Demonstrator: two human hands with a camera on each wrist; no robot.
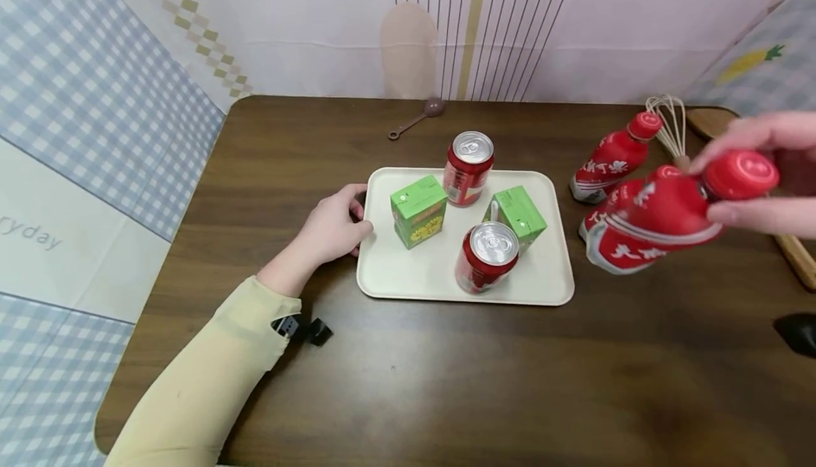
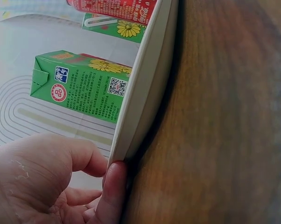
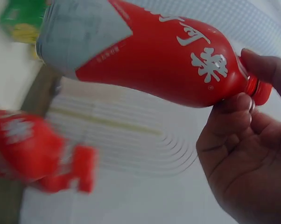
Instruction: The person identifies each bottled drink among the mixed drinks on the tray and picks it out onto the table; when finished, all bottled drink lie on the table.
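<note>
A cream tray (image 1: 408, 276) lies on the table. My left hand (image 1: 331, 226) is at its left edge; in the left wrist view the thumb and a finger pinch the tray rim (image 2: 136, 98). On the tray stand two green drink cartons (image 1: 417, 212) (image 1: 519, 215) and two red cola cans (image 1: 468, 169) (image 1: 487, 258). My right hand (image 1: 778, 176) grips a red cola bottle (image 1: 663, 219) by its neck, just below the cap. That bottle is tilted, its base toward the tray, and in the right wrist view it is off the table.
Two more red bottles, one upright bottle (image 1: 608, 162) and one partly hidden bottle (image 1: 615, 201), stand right of the tray. A whisk (image 1: 669, 127) lies behind them. A brown measuring spoon (image 1: 417, 118) is at the back edge. A black object (image 1: 797, 332) sits far right.
</note>
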